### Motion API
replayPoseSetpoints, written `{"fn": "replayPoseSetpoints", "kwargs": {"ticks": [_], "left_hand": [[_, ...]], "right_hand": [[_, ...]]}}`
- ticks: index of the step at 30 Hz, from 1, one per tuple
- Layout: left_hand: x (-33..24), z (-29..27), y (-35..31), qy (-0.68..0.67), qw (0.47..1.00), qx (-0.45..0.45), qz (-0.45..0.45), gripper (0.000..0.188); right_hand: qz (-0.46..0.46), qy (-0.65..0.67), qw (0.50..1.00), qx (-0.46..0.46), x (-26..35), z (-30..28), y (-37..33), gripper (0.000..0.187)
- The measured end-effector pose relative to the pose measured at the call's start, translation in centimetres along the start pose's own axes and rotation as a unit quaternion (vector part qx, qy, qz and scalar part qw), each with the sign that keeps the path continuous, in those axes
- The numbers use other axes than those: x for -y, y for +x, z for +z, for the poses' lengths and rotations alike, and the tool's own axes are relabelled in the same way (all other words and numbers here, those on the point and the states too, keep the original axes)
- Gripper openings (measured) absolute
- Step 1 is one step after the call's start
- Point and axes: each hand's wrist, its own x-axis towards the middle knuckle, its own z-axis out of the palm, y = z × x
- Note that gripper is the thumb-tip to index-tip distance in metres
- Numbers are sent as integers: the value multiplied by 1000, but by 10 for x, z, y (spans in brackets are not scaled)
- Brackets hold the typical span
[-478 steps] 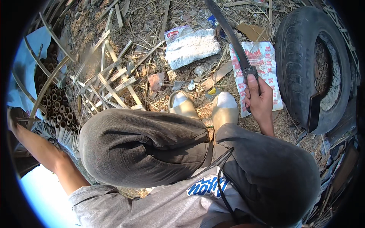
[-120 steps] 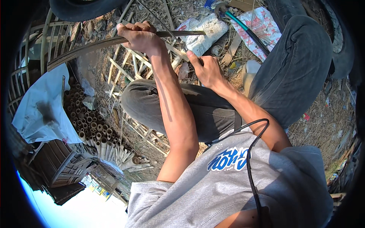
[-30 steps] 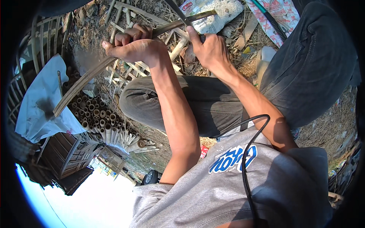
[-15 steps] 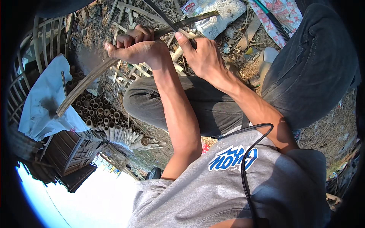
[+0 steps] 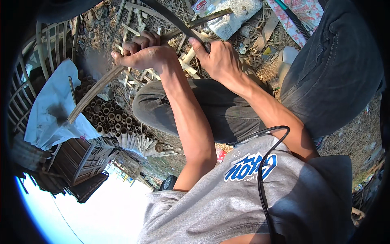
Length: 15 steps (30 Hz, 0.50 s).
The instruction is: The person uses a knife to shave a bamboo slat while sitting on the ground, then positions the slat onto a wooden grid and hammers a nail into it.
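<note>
My left hand point(image 5: 147, 53) is closed around a long split bamboo strip point(image 5: 96, 93). One end of the strip slants down to the left, and the other runs up to the right past my fist. My right hand point(image 5: 221, 62) grips a long dark knife point(image 5: 172, 19), with the thumb laid along it near the fist. The blade reaches toward the top edge and crosses the strip between my two hands. Its handle is mostly hidden in my fingers. Whether the cutting edge bites into the bamboo, I cannot tell.
Bamboo slats and shavings litter the ground around a crossed bamboo lattice point(image 5: 152, 73). A white block point(image 5: 235, 18) and a green-and-black rod point(image 5: 293, 18) lie beyond my right hand. Cut bamboo tubes point(image 5: 111, 118) are stacked left, beside a white sheet point(image 5: 53, 101). A black cable point(image 5: 260, 183) crosses my shirt.
The knife blade has swung slightly left at its upper end and looks broader. My left hand and the strip's lower end have shifted a little; the grips are the same.
</note>
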Motion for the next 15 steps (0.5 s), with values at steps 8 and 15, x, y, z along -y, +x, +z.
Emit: {"fn": "replayPoseSetpoints", "kwargs": {"ticks": [8,15], "left_hand": [[1,10,-1,-5,998,-61,5,59],[-4,28,4,27,994,98,43,60]], "right_hand": [[36,-13,998,-51,-16,-16,7,75],[-40,35,998,-26,21,-19,5,74]]}}
